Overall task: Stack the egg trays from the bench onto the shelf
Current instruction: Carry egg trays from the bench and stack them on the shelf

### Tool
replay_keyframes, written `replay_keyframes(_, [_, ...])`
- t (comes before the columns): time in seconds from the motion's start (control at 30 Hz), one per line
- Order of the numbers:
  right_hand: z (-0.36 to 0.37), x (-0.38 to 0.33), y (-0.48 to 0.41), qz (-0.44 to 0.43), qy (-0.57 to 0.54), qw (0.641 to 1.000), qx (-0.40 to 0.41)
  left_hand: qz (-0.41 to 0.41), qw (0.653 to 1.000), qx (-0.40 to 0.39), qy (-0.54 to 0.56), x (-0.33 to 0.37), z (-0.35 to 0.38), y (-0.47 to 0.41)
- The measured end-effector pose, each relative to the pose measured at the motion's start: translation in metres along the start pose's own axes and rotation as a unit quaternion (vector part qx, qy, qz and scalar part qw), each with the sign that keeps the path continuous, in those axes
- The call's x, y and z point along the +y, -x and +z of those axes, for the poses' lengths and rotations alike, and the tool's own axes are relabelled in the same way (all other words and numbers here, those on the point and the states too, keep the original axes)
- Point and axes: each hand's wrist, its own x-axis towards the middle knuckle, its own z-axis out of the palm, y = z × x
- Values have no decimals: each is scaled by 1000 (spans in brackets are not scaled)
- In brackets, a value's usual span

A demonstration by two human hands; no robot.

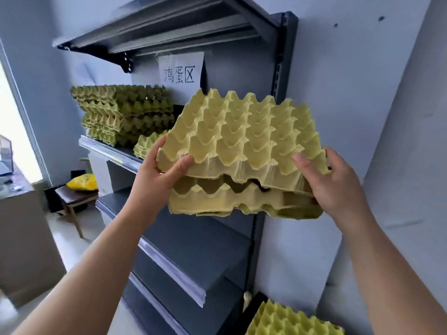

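Note:
I hold a small stack of yellow-green egg trays [244, 141] in the air in front of the dark metal shelf [113, 155]. My left hand [159, 177] grips the stack's left edge, thumb on top. My right hand [331, 182] grips its right edge the same way. The top tray sits slightly askew over the ones under it. On the shelf's far left stands a tall pile of egg trays [123, 114], with a low pile [147, 146] beside it. More egg trays [290, 320] lie at the bottom right.
A paper sign [180, 68] hangs on the shelf's back panel under an upper shelf board [154, 32]. Lower shelf boards [188, 250] are bare. A stool with a yellow bag [82, 182] stands at the left by a cabinet [21, 233]. A grey wall [362, 68] is on the right.

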Motion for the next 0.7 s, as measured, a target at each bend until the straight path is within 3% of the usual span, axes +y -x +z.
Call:
replay_keyframes(0.5, [142, -80, -103, -33, 65, 997, -22, 2, 997, 56, 45, -33, -93, -180])
replay_keyframes(0.7, [190, -100, -107, 25, 102, 994, 19, 1, 1000, 3, 17, -66, -121, -241])
